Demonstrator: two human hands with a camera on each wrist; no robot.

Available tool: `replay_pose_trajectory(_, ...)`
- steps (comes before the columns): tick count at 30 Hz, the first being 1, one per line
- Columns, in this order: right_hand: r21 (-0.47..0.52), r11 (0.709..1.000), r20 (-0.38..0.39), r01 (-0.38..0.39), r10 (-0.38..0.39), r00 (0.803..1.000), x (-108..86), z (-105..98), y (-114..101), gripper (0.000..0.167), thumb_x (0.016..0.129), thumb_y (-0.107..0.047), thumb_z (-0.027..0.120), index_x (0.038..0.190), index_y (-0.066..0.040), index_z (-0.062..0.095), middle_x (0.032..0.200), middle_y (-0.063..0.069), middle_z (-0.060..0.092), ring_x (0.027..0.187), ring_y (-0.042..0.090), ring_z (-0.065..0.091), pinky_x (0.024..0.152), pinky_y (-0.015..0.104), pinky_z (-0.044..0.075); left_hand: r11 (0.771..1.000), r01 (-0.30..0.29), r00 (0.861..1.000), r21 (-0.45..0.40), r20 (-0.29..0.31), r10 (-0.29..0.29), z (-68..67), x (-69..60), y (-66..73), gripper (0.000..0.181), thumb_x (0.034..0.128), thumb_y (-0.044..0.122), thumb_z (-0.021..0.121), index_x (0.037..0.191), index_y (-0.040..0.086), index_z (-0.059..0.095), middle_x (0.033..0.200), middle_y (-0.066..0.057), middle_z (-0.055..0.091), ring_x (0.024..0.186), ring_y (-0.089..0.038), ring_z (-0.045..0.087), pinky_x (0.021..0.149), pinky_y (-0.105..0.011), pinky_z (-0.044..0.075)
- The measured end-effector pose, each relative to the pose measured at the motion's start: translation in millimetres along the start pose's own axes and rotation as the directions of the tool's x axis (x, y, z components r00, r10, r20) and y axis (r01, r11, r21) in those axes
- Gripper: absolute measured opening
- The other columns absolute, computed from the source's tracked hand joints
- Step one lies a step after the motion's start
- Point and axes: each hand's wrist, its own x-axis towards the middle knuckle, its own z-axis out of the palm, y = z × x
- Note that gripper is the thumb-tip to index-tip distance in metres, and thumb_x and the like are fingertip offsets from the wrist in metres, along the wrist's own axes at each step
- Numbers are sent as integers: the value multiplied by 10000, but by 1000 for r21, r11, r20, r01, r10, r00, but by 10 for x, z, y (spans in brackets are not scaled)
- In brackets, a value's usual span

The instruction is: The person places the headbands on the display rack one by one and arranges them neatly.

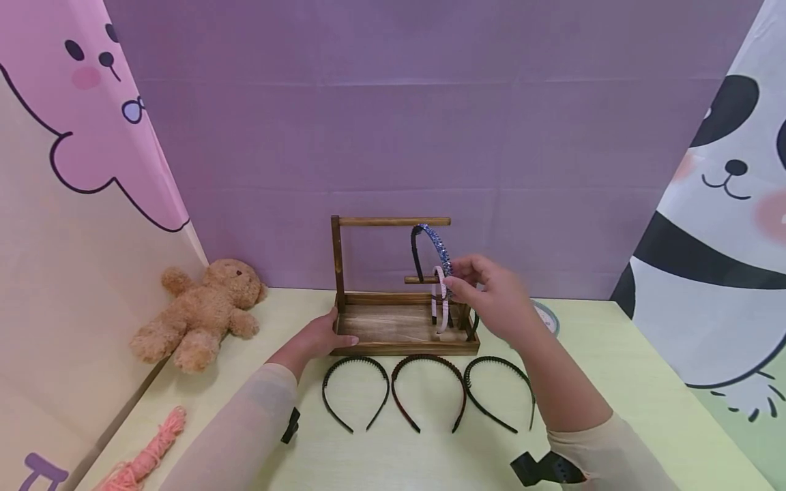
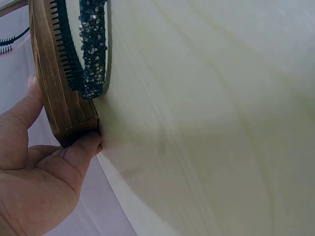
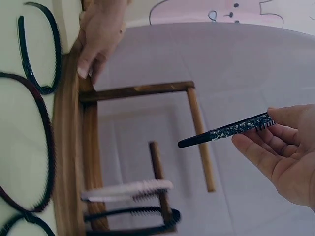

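A wooden headband rack (image 1: 405, 348) stands on the table, with a tray base and two horizontal bars. My left hand (image 1: 322, 335) grips the tray's left end; in the left wrist view its thumb and fingers lie on either side of the wood. With my right hand (image 1: 497, 296) I pinch a blue glittery headband (image 3: 231, 130) by one side. In the head view it stands upright by the lower bar (image 1: 417, 279), below the upper bar (image 1: 393, 221). A pale pink headband (image 3: 128, 189) and a dark headband (image 3: 133, 214) hang on the lower bar.
Before the rack lie three toothed headbands: a left one (image 1: 328, 375), a middle one (image 1: 428, 357) and a right one (image 1: 497, 359). A brown teddy bear (image 1: 202, 314) and pink yarn (image 1: 147, 457) are at left. A round object (image 1: 546, 317) sits behind my right wrist.
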Motion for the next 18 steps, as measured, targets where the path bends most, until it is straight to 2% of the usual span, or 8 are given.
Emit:
replay_pose_trajectory(7,70,998,23,1,-3,1000,113,334,52,349,975,-351,614,1239,-123,597,1037,50,657,876,171,689,783,357,575,1000,13,1000,-23,5,-12,-2,-19,18,964,908,381,701,1583,74,85,1626,-163,192,1494,-360,186,1189,-517,225)
replay_pose_trajectory(13,27,998,4,-56,56,998,200,572,197,325,976,-357,612,1225,-148,608,1037,22,663,885,168,635,759,334,524,1000,18,1000,-23,5,-18,-1,-5,5,975,904,387,705,1586,93,75,1629,-153,186,1497,-352,180,1192,-514,220)
replay_pose_trajectory(18,27,992,-14,-126,126,992,280,711,374,331,974,-324,623,1231,-117,614,1069,43,681,921,200,675,782,346,564,1000,11,1000,-17,4,-11,-3,2,-4,978,906,383,704,1586,91,64,1628,-161,188,1494,-361,187,1189,-519,224)
